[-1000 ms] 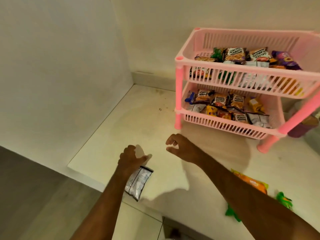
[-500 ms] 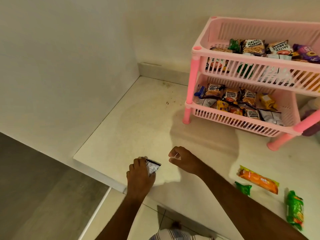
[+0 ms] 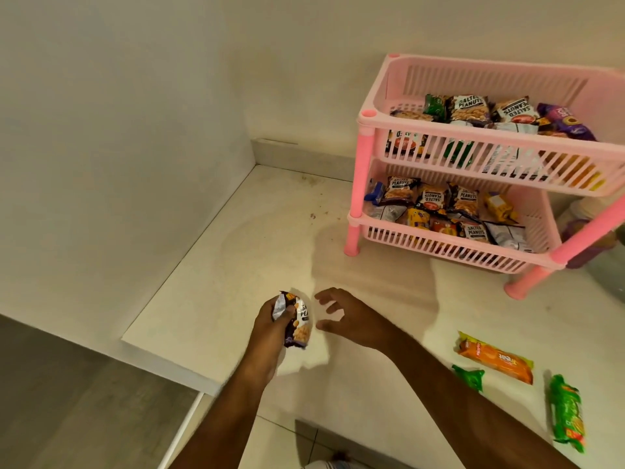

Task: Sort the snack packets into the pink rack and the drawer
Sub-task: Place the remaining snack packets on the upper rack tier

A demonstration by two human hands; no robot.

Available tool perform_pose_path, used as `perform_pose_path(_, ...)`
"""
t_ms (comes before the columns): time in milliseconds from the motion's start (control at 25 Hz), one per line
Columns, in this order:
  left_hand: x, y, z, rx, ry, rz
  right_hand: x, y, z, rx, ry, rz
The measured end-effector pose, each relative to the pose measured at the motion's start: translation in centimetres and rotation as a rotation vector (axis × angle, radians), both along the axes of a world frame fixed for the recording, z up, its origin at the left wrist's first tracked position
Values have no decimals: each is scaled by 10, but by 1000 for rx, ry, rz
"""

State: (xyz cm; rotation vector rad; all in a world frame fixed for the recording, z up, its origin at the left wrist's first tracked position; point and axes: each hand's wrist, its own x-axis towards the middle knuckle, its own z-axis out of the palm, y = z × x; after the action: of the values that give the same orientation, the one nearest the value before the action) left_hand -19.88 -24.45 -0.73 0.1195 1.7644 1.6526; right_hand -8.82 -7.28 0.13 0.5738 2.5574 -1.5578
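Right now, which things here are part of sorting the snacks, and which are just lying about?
Job:
left hand gripping peanut packet
right hand, empty
pink rack
orange packet, two green packets on counter

Lying about:
purple object behind the rack

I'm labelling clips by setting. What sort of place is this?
Probably a home kitchen or pantry corner: a pale counter set into a walled corner, a pink rack full of peanut packets, and loose packets lying on the counter.
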Motion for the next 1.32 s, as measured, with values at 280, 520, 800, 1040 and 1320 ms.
perform_pose_path(280,-3,55,44,456,-402,-61,-2,17,42,374,189,84)
perform_pose_path(520,-6,98,103,483,-374,-253,3,41,89,946,190,41)
perform_pose_path(800,-20,148,197,519,-97,-526,23,82,194,1194,374,-135)
perform_pose_path(1040,-39,193,262,478,467,-440,26,118,274,1092,561,-395)
perform_pose_path(1320,-68,244,229,-279,1489,-464,-12,206,307,1090,354,-445)
